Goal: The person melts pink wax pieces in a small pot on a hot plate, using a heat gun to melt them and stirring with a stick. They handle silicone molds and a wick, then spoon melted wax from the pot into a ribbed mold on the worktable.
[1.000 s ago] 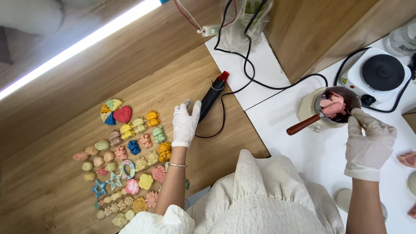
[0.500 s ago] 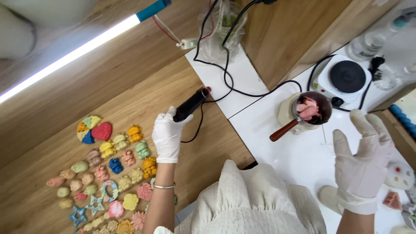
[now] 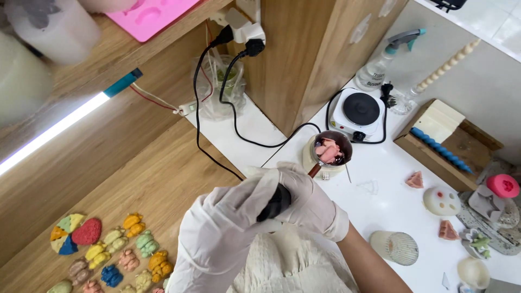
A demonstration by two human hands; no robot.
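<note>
Beyond the fingers stands a clear labelled spray bottle (image 3: 380, 68); both gloved hands, left (image 3: 228, 228) and right (image 3: 306, 201), close around a black corded tool (image 3: 275, 204).

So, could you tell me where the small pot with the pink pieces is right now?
In the head view, the small pot sits on the white table, right of centre, just in front of the white hot plate and beyond both gloved hands.

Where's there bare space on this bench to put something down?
The white top is bare between the small pot, the ribbed glass and the pink wedge. Bare wood lies between the light strip and the coloured wax shapes. The far right by the pink mould is crowded.
</note>
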